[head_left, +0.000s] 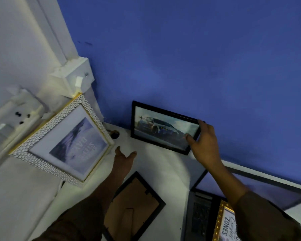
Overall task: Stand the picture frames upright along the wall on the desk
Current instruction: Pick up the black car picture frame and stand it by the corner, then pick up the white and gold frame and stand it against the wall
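Note:
A black frame with a car picture [161, 126] stands upright on the white desk [167, 173], leaning on the blue wall [198, 58]. My right hand [204, 143] grips its right end, thumb across the front. My left hand [123, 161] hovers with fingers apart above the desk, just right of a large white pebbled frame with gold edging [63, 142] that stands in the left corner. A black frame [135, 207] lies face down with its brown backing showing, below my left hand. A gold-edged frame [224, 223] lies at the bottom right.
An open laptop [203, 213] sits at the right, its screen [250, 186] near the blue wall. A white switch box [76, 79] and a socket plate [19, 115] are mounted on the left wall. A small dark object [115, 133] lies in the corner.

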A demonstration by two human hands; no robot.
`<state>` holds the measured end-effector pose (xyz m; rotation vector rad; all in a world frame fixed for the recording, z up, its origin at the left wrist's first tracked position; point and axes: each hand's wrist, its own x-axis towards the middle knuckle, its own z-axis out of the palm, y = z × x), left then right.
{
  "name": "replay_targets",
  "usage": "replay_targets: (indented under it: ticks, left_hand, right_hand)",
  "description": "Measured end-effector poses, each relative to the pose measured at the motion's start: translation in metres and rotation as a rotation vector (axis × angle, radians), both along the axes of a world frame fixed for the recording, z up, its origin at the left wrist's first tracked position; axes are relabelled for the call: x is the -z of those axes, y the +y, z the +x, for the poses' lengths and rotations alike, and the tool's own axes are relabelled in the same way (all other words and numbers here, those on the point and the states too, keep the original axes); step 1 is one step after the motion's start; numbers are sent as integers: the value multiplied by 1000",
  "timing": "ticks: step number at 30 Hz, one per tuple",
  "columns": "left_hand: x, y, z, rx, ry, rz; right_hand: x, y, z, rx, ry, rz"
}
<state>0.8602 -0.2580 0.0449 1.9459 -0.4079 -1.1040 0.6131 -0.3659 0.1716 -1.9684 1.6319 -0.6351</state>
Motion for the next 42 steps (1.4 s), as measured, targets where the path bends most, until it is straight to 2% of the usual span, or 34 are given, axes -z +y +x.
replay_targets:
  ticks: [6, 13, 17, 24, 29, 31, 36, 38, 39, 41, 42]
  left_hand:
    - [-23, 84, 15, -185, -5, -103]
    - [-48, 161, 63, -432, -77, -132]
    - [-61, 186, 90, -480, -79, -109]
    - [-60, 191, 127, -383, -155, -66]
    - [-57, 169, 147, -174, -266, -73]
    - [-60, 171, 151, -150, -292, -63]
    - [-62, 180, 162, -56, -558, 81]
    - [-54, 184, 165, 126, -623, 171]
    - [-46, 186, 169, 149, -691, 176]
    - [-56, 188, 163, 174, -702, 200]
    - [-64, 187, 161, 125, -731, 163]
  right_hand:
    - [-11, 36, 60, -233, -65, 79]
    - [-9, 67, 133, -450, -21, 115]
    - [-2, 69, 182, -520, 5, 186]
    - [-5, 55, 249, -533, -59, 340]
    - [4, 35, 289, -531, -60, 391]
    - [3, 39, 299, -578, -61, 411]
    - [16, 38, 307, -620, -56, 406]
    - [20, 36, 300, -636, -71, 385]
    - [22, 36, 295, -646, -79, 375]
    - [25, 37, 284, -652, -98, 363]
    - [26, 37, 278, -650, -118, 353]
